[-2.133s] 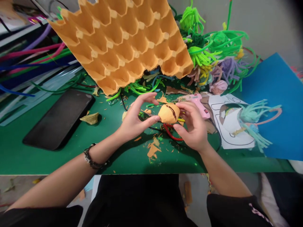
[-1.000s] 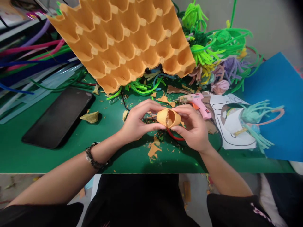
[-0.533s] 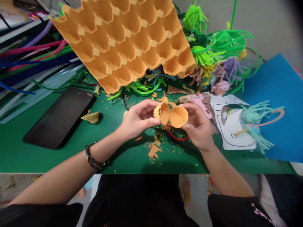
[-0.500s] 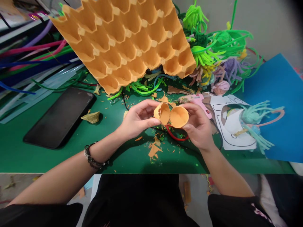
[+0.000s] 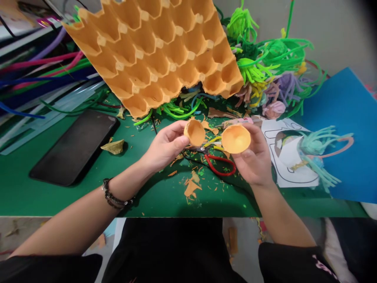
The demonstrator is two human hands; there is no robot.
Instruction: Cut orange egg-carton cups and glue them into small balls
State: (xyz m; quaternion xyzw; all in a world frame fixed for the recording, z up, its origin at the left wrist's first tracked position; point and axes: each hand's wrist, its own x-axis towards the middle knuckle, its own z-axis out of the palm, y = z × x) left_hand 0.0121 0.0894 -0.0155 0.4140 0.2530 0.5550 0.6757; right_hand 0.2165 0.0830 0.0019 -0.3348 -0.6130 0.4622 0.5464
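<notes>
- Pinching a small orange cup (image 5: 196,133) in the grip of the left hand (image 5: 165,148)
- Likewise pinching a broader orange cup (image 5: 236,139) in the grip of the right hand (image 5: 255,163)
- Holding both apart, open sides toward the camera, over scissors (image 5: 202,149) and orange scraps (image 5: 192,188) on the green counter (image 5: 159,201)
- With an orange egg tray (image 5: 165,57) beyond

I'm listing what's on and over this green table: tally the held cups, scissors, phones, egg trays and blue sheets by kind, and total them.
Cups, one in the left hand, one in the right hand: 2
Scissors: 1
Black phone: 1
Egg tray: 1
Blue sheet: 1
Total: 6
</notes>
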